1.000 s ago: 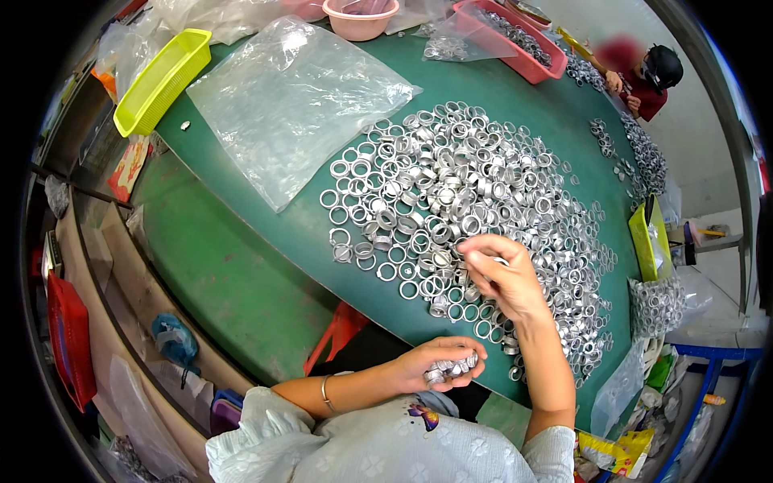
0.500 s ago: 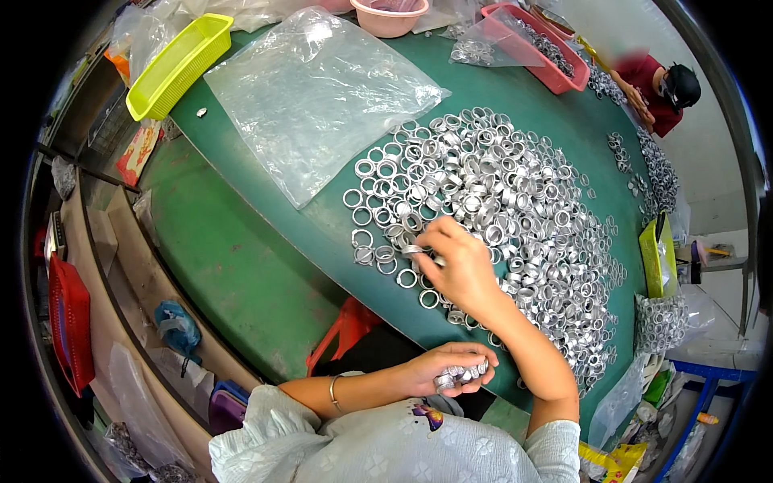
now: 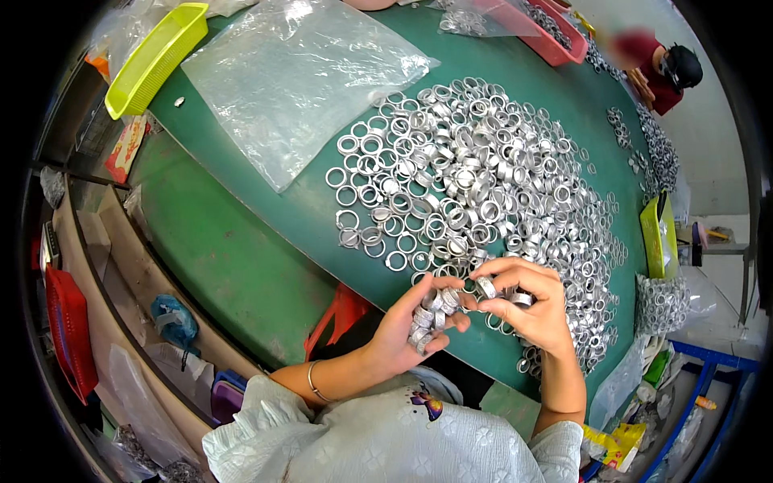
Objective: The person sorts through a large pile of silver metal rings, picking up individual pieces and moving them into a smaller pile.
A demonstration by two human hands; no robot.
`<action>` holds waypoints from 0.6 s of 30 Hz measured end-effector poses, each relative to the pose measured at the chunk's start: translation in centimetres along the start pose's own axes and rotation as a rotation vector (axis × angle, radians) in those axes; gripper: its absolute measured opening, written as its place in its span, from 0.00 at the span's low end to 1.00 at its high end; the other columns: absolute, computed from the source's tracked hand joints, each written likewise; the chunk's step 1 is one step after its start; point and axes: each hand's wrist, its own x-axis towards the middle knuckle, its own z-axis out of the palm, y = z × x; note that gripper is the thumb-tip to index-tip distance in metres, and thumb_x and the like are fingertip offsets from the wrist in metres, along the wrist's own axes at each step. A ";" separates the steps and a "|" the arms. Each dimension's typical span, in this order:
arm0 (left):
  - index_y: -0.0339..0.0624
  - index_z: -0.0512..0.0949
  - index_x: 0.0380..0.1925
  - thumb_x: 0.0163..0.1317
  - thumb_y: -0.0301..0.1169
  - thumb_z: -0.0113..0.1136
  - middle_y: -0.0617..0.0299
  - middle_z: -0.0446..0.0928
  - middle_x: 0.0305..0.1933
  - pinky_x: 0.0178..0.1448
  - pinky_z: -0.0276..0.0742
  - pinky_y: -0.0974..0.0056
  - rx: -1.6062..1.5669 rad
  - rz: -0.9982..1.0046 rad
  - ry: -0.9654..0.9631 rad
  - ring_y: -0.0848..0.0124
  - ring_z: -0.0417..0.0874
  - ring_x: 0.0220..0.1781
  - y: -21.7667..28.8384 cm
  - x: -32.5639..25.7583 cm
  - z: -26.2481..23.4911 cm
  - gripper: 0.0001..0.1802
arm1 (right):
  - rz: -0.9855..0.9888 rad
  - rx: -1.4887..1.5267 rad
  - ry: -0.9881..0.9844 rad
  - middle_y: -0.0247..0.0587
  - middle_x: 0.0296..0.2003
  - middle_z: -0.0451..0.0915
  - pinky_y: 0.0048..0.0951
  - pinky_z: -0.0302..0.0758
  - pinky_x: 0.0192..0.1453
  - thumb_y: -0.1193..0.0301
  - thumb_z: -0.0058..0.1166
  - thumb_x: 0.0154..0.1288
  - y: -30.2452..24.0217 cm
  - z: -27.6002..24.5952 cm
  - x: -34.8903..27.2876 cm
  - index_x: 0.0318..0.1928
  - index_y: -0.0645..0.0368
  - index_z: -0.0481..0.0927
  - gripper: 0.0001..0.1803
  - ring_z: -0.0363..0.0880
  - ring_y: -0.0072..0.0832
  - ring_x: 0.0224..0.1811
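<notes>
A broad heap of silver metal rings (image 3: pixel 483 177) covers the middle of the green table (image 3: pixel 266 217). My left hand (image 3: pixel 403 326), with a bangle on its wrist, cups several metal rings (image 3: pixel 433 315) against palm and fingers, just off the table's near edge. Close beside it, my right hand (image 3: pixel 531 310) pinches a ring (image 3: pixel 485 286) between thumb and fingers. Another ring (image 3: pixel 522 299) sits within the curled fingers of that hand. The fingertips of both hands are nearly together above the near side of the heap.
A clear plastic bag (image 3: pixel 298 80) lies flat beyond the heap, left of it. Yellow-green baskets stand at the far left (image 3: pixel 157 60) and right (image 3: pixel 659 237). A pink basin (image 3: pixel 555 48) of rings is at the back, near a person (image 3: pixel 664 72) handling parts. A red stool (image 3: pixel 342 314) is below the edge.
My right hand has come back from the heap toward my left hand, now with rings in its fingers. The left hand has risen and turned, showing its rings. The view has shifted slightly.
</notes>
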 end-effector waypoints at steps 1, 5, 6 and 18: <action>0.44 0.69 0.48 0.68 0.46 0.34 0.51 0.71 0.47 0.19 0.66 0.76 -0.029 -0.007 -0.054 0.65 0.76 0.43 0.2 0.1 -0.1 0.21 | 0.017 0.036 -0.003 0.44 0.35 0.80 0.28 0.74 0.42 0.77 0.63 0.45 0.4 -0.2 -0.2 0.28 0.63 0.76 0.09 0.79 0.32 0.38; 0.43 0.70 0.48 0.68 0.44 0.34 0.49 0.70 0.52 0.35 0.75 0.68 -0.154 -0.047 0.054 0.60 0.73 0.52 0.1 0.2 0.9 0.21 | 0.107 0.155 0.160 0.43 0.35 0.80 0.30 0.74 0.42 0.75 0.64 0.44 0.6 0.3 -1.1 0.32 0.63 0.76 0.13 0.79 0.32 0.38; 0.43 0.70 0.48 0.68 0.44 0.35 0.48 0.70 0.52 0.41 0.75 0.64 -0.155 -0.040 0.062 0.59 0.72 0.54 -0.1 0.3 1.0 0.21 | 0.136 0.172 0.203 0.43 0.35 0.80 0.30 0.74 0.43 0.75 0.65 0.44 0.5 0.4 -1.3 0.33 0.63 0.76 0.14 0.80 0.32 0.38; 0.45 0.73 0.40 0.63 0.33 0.49 0.57 0.70 0.43 0.27 0.67 0.78 -0.104 -0.031 0.110 0.70 0.69 0.46 -1.6 1.4 0.4 0.08 | -0.208 -0.392 0.190 0.46 0.47 0.75 0.31 0.76 0.44 0.81 0.55 0.50 0.1 -0.7 3.8 0.45 0.58 0.77 0.18 0.77 0.38 0.46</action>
